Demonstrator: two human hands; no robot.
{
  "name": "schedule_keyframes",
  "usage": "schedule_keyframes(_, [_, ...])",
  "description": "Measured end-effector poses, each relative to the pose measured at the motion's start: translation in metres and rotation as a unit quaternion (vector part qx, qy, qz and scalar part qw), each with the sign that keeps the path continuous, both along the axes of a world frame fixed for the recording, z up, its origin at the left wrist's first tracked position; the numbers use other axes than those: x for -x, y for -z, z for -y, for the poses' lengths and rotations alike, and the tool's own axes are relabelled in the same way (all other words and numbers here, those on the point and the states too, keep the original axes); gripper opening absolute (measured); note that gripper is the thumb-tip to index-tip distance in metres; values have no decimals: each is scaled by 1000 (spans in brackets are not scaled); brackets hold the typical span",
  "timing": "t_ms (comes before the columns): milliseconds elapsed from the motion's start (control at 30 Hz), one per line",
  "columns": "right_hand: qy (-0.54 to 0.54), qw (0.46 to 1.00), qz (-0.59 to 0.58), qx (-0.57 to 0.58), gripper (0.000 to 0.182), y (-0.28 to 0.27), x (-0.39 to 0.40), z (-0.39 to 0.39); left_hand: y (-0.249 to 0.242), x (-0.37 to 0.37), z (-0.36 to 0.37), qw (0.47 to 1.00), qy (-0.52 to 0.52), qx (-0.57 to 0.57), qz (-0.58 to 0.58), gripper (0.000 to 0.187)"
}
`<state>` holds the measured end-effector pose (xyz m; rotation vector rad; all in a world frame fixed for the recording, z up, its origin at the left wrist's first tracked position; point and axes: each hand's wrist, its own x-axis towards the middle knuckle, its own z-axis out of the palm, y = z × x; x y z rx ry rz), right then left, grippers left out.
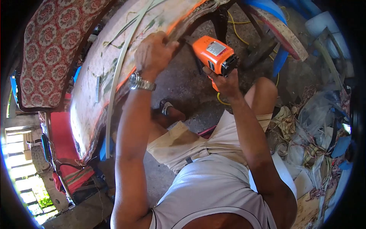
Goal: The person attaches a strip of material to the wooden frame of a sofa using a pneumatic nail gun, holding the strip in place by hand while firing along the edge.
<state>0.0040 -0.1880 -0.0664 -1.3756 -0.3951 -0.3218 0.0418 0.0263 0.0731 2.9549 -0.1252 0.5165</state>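
Note:
My right hand [225, 82] grips the handle of an orange power tool [213, 53], whose nose points up and left at the dark edge of a large curved furniture piece [91, 91]. The nose seems to touch or nearly touch that edge. My left hand [154, 53], with a metal watch [141, 82] on the wrist, rests on the same edge left of the nose, fingers bent; whether they pinch anything is too small to tell. An orange strip runs along the edge. A long pale strip [118, 76] lies over the piece's light, stained surface.
A floral upholstered piece [47, 57] stands at the upper left, above a red cloth [65, 137]. Yellow cable [238, 34] loops over the floor behind the tool. Scraps and plastic [312, 133] are heaped at the right. A curved padded piece [282, 32] is at the upper right.

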Motion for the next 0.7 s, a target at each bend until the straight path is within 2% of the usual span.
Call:
schedule_keyframes(167, [17, 996, 61, 69, 35, -4, -10, 2, 7, -10, 0, 999, -12, 37, 2, 28])
schedule_keyframes(267, [-10, 997, 36, 70, 36, -4, -12, -1, 13, -7, -6, 999, 6, 33, 19, 22])
schedule_keyframes(333, [40, 982, 122, 140, 37, 5, -18, -5, 17, -5, -12, 998, 18, 51, 27, 20])
schedule_keyframes(400, [44, 978, 141, 148, 37, 7, -20, -7, 18, -3, -13, 998, 21, 51, 30, 20])
schedule_keyframes(567, [-44, 999, -16, 13, 37, 7, -21, -17, 19, -1, -15, 997, 27, 70, 31, 21])
schedule_keyframes(667, [-22, 985, 39, 165, 38, 7, -23, -6, 19, 2, -14, 997, 16, 76, 19, 24])
schedule_keyframes(700, [-29, 991, 35, 124, 38, 5, -22, -3, 15, 6, -12, 998, 14, 64, 25, 25])
